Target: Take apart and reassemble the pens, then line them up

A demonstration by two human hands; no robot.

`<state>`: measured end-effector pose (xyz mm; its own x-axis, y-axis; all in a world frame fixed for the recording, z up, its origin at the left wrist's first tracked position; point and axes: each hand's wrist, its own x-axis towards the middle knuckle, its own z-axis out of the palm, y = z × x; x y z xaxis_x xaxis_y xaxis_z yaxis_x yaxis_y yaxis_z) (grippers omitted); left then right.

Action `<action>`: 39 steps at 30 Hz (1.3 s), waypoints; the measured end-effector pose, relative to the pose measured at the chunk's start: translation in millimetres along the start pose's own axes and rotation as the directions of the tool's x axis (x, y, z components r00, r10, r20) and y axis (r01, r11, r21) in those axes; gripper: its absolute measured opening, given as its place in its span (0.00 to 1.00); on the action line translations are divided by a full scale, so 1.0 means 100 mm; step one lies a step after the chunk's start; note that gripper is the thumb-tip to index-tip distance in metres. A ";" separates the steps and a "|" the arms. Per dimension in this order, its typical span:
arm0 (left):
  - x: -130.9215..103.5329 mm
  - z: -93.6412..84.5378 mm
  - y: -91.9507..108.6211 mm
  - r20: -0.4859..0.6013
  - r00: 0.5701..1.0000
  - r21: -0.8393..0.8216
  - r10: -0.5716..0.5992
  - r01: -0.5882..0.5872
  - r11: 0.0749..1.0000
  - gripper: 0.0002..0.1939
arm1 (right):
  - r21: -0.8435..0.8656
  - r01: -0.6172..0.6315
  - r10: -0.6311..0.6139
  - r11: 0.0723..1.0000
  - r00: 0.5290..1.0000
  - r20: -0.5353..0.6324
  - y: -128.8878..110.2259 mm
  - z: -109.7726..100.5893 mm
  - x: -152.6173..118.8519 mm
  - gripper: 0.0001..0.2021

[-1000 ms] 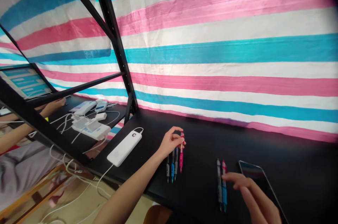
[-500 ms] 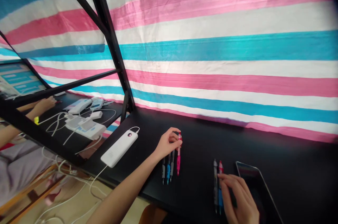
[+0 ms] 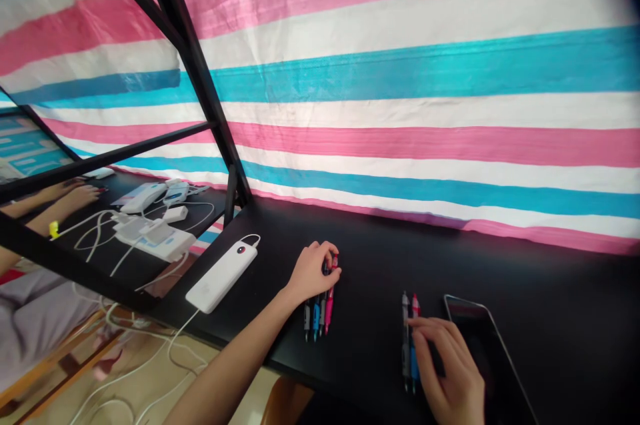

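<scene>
My left hand (image 3: 311,273) is closed at the fingertips around the upper part of a pink pen (image 3: 329,310). That pen lies on the black table at the right end of a row, beside a grey pen (image 3: 323,315), a blue pen (image 3: 316,318) and another grey pen (image 3: 307,321). My right hand (image 3: 450,361) rests over a second small group, fingers curled with tips and thumb close together. In this group are a grey pen (image 3: 405,338), a red pen end (image 3: 415,305) and a blue barrel (image 3: 414,363). The fingers cover where these meet, so their grip is partly hidden.
A smartphone (image 3: 487,351) lies right of my right hand. A white power bank (image 3: 223,277) with a cable lies at left. Beyond a black metal frame (image 3: 200,78), a power strip (image 3: 170,243), chargers and another person's hands (image 3: 75,198) show. A striped sheet (image 3: 400,145) hangs behind.
My left hand has brought the pink pen leftward, closer against the other pens in its row. My right hand has stayed over its pens. The camera view has shifted slightly.
</scene>
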<state>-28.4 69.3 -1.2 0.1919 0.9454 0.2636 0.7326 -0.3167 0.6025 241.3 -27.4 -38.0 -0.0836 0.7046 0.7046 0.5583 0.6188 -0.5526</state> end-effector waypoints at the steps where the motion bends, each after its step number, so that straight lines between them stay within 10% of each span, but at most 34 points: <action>1: -0.01 -0.01 0.01 0.011 1.000 0.039 0.002 -0.002 0.999 0.13 | 0.005 -0.006 0.006 1.000 1.000 0.003 0.00 0.00 0.00 0.07; 9: -0.04 -0.10 0.06 0.076 0.996 0.278 0.056 -0.075 0.958 0.16 | 0.046 -0.098 0.099 0.994 0.995 -0.017 -0.01 -0.02 -0.03 0.05; 14: -0.19 -0.04 0.42 0.111 0.983 0.330 0.147 -0.176 0.927 0.21 | 0.054 -0.171 0.175 0.984 0.982 -0.072 -0.01 -0.02 -0.07 0.06; 20: -0.55 0.42 0.88 0.297 0.851 0.190 0.434 -0.498 0.846 0.20 | 0.083 -0.165 0.177 0.983 0.970 -0.169 0.00 -0.04 -0.09 0.05; 26: -0.69 0.46 0.67 0.011 0.989 0.357 0.149 -0.143 0.923 0.15 | 0.098 -0.142 0.159 0.985 0.966 -0.202 -0.07 -0.08 -0.01 0.06; 39: -0.71 0.34 0.50 -0.143 0.989 0.427 -0.038 0.096 0.899 0.07 | 0.117 -0.116 0.134 0.986 0.979 -0.156 0.00 -0.06 -0.05 0.08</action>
<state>16.6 -11.3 -15.3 0.0686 0.9359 0.3456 0.9560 -0.1607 0.2456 246.9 -33.5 -38.7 0.1217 0.7180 0.6853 0.4642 0.5692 -0.6787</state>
